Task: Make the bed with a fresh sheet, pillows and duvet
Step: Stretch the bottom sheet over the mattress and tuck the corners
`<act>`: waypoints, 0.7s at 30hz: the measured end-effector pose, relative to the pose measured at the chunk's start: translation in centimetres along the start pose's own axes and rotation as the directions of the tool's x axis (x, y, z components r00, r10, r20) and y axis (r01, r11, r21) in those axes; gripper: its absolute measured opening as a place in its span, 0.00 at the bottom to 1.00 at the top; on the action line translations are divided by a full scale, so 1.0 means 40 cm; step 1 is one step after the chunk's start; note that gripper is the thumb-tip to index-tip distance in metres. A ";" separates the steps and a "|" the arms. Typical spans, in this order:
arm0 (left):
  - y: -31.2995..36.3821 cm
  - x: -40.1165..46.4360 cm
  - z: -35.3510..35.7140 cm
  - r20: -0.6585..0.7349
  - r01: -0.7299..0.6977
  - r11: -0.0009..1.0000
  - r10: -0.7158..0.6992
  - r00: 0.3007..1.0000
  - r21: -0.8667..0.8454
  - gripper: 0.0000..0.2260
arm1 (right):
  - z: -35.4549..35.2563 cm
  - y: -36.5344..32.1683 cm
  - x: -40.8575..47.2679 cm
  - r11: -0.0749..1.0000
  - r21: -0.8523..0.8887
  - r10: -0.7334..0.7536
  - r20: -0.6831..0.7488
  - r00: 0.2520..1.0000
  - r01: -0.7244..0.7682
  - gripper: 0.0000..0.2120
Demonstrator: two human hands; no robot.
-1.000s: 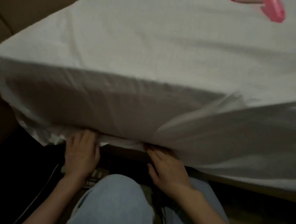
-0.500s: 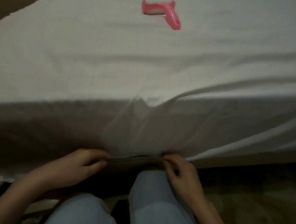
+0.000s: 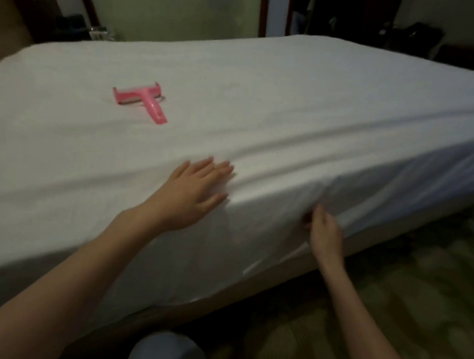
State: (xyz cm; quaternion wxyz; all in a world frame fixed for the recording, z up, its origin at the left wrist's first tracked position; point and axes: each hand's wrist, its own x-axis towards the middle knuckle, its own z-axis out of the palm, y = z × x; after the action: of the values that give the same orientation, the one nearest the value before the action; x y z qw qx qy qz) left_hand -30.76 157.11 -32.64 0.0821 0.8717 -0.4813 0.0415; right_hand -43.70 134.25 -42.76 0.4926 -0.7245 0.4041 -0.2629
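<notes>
A white sheet (image 3: 262, 98) covers the bed, drawn over the top and down the near side of the mattress. The left hand (image 3: 195, 192) lies flat on the sheet at the near edge of the bed, fingers spread and straight. The right hand (image 3: 323, 233) is at the near side face below that edge, fingers curled and pinching a fold of the sheet. A pink T-shaped hand tool (image 3: 144, 100) lies on the sheet toward the left, well apart from both hands. Patterned carpet (image 3: 402, 297) lies beside the bed.
</notes>
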 end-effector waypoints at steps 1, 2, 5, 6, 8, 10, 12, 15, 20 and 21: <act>0.003 0.005 0.014 0.024 0.019 1.000 -0.019 1.000 0.013 0.36 | 0.001 -0.002 0.005 0.999 -0.023 -0.040 0.018 0.999 0.040 0.18; 0.005 0.007 0.023 0.026 0.029 0.999 -0.030 0.999 0.013 0.36 | 0.001 -0.003 0.004 0.996 -0.047 -0.070 0.027 0.997 0.071 0.16; 0.017 0.011 0.025 0.024 0.028 0.999 -0.028 0.999 -0.017 0.38 | 0.007 -0.004 -0.016 0.989 -0.082 -0.119 0.046 0.992 0.123 0.21; 0.021 0.010 0.022 0.014 0.021 1.000 -0.021 1.000 -0.019 0.37 | 0.012 0.003 -0.025 0.979 -0.106 -0.172 0.052 0.984 0.176 0.22; 0.032 0.008 0.014 -0.061 -0.001 1.000 -0.001 0.998 -0.025 0.34 | 0.021 0.010 -0.041 0.947 -0.134 -0.286 0.051 0.957 0.291 0.21; 0.045 -0.003 0.009 -0.182 -0.099 0.994 0.104 0.978 0.036 0.30 | 0.033 0.003 -0.050 0.940 -0.099 -0.324 0.046 0.945 0.327 0.16; 0.055 -0.013 0.009 -0.239 -0.200 0.965 0.237 0.942 0.172 0.23 | 0.045 -0.016 -0.055 0.939 -0.025 -0.342 0.021 0.940 0.342 0.13; 0.068 -0.019 0.010 -0.242 -0.262 0.912 0.345 0.907 0.317 0.12 | 0.062 -0.028 -0.061 0.935 0.053 -0.347 -0.067 0.936 0.350 0.16; 0.071 -0.018 0.017 -0.302 -0.281 0.854 0.434 0.849 0.438 0.04 | 0.034 -0.002 -0.079 0.917 0.113 -0.365 -0.147 0.919 0.382 0.15; 0.067 -0.017 0.024 -0.297 -0.288 0.833 0.458 0.838 0.473 0.04 | 0.022 0.014 -0.083 0.901 0.093 -0.405 -0.164 0.899 0.423 0.14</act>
State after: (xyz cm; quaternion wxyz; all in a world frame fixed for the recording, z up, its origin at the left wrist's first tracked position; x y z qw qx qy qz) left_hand -33.40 156.09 -33.40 -0.0160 0.7281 -0.5987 0.3334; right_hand -44.97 137.41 -43.56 0.4404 -0.7411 0.2567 -0.4370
